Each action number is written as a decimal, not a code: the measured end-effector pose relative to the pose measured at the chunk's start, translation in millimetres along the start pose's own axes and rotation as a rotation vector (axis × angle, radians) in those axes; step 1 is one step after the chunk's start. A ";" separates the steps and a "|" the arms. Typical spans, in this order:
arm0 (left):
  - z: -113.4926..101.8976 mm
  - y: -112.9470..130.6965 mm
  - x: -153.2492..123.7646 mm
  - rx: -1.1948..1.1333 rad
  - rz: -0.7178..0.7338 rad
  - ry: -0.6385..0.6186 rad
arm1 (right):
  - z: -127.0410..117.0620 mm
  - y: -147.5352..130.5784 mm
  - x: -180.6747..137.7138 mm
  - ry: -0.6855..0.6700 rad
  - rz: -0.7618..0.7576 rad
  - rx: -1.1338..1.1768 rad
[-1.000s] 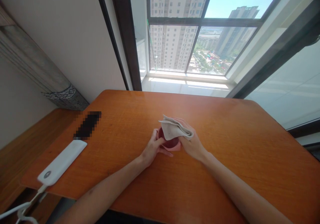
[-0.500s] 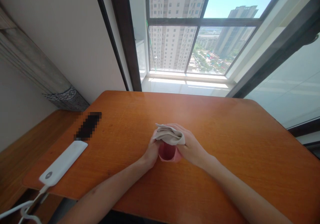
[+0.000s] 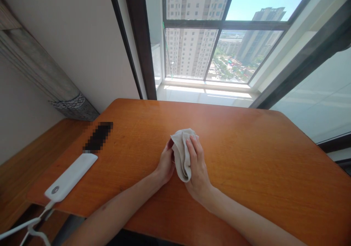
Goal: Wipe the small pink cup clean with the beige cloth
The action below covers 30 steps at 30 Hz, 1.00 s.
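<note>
A pink cup (image 3: 172, 143) stands in the middle of the orange wooden table (image 3: 246, 158), almost wholly covered. Only a sliver of its rim shows at the left. My left hand (image 3: 166, 163) is curled round the cup's left side. My right hand (image 3: 196, 167) presses a folded off-white cloth (image 3: 181, 151) against the cup, with fingers laid over the cloth and wrapped round it. The cloth drapes from the cup's top down its near side.
A white power strip (image 3: 70, 177) with a cable lies at the table's left edge, beside a blurred-out dark object (image 3: 98, 137). A lower wooden surface (image 3: 27, 158) sits to the left. Large windows stand beyond the table's far edge.
The cloth has gone from the cup's rim down over its near side, hiding the cup's red inside. My right hand has turned so its fingers lie along the cloth.
</note>
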State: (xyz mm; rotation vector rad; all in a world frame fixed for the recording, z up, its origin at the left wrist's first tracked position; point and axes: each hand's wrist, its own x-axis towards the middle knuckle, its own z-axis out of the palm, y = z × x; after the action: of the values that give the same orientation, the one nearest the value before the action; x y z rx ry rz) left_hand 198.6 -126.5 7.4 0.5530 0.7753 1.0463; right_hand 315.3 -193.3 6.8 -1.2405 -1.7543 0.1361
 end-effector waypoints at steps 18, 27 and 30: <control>-0.4 1.5 -8.0 0.458 0.092 -0.413 | -90.6 30.1 95.2 -0.722 0.181 0.615; -2.9 -4.2 -2.7 0.312 0.058 -0.199 | -69.7 27.7 80.5 -0.460 0.097 0.429; -1.5 2.3 -3.1 0.221 -0.058 -0.219 | -58.3 31.5 71.2 -0.278 0.085 0.376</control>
State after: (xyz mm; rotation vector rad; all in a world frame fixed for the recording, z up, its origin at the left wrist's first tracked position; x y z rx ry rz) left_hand 195.3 -128.3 9.1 0.8152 0.7117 0.8349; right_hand 377.1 -146.1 65.2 -1.0537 -1.8032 0.6848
